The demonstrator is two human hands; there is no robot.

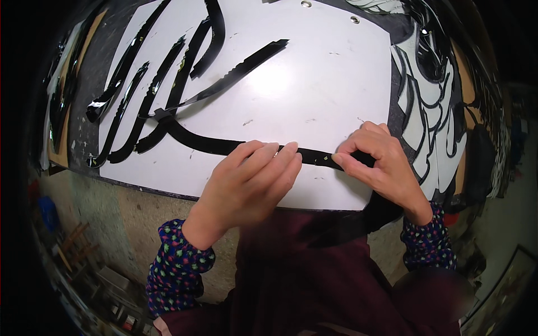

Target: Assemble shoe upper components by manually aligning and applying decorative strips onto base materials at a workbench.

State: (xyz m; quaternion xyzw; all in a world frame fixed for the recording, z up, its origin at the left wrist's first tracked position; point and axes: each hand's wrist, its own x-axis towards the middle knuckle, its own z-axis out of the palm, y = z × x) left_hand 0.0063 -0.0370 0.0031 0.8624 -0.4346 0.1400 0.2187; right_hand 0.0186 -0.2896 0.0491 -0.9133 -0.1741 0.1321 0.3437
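A long black strip (216, 145) curves across the white board (330, 84) in front of me and runs rightward under both hands. My left hand (246, 179) lies over its middle, fingers stretched out and resting on the strip. Farther right, my right hand (381, 159) is closed, pinching the strip between thumb and fingers. Small pale flecks show on the strip between the hands. Beyond my right hand, dark material (381, 213) hangs over the board's near edge; whether it is the same strip I cannot tell.
Several glossy black strips (162, 78) with ragged edges lie at the left, one (241, 67) slanting toward the middle. Metal eyelets (355, 20) sit at the board's far side. White pieces with black edging (431, 112) are heaped at the right. A wooden stool (75, 241) stands below left.
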